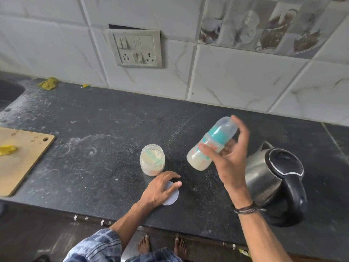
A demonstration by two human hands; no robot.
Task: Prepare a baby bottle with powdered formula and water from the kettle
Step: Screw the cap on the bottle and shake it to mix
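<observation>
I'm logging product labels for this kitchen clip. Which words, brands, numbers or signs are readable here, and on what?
No text can be read anywhere in this view.
The baby bottle, held by the right hand: pink and teal print, too blurred to read.
The formula jar: no label visible.
The kettle: no marking visible.
The switchboard: no legible lettering.

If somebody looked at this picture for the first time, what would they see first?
Most likely the baby bottle, held tilted in the air by the right hand, with milky liquid inside. Next, the shiny steel kettle just right of it on the dark counter, and the open jar of powder to the left, with the left hand resting on a round lid in front.
</observation>
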